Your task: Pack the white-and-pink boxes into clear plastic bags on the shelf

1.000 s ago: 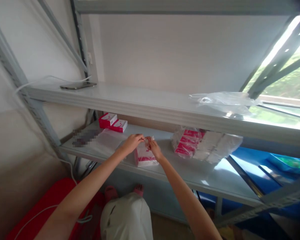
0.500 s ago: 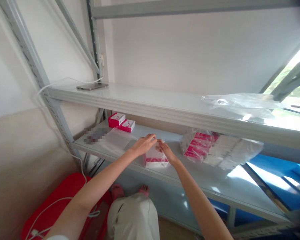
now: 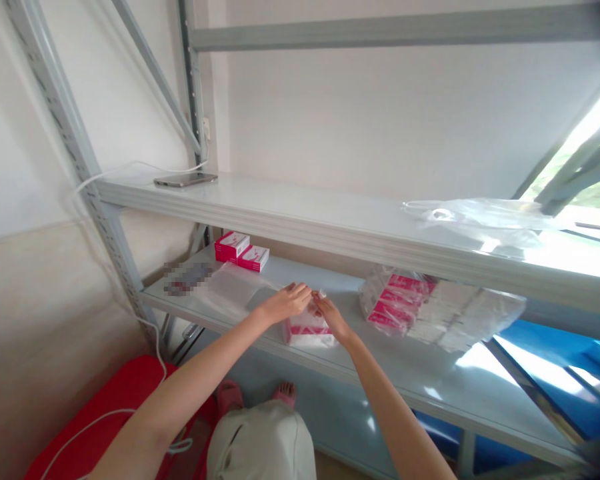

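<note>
a person's left hand (image 3: 285,303) and right hand (image 3: 331,316) meet over a red-and-white box in a clear plastic bag (image 3: 307,328) on the lower shelf (image 3: 405,367), fingertips pinching the bag's top edge, seemingly to keep the film gathered over the box. two matching boxes (image 3: 241,249) sit beyond the left hand; a bagged bundle of boxes (image 3: 430,307) lies just right of the right hand.

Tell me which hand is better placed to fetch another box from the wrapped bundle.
Probably the right hand: it rests on the bagged box on the side facing the wrapped bundle. The left hand sits on the far side.
</note>
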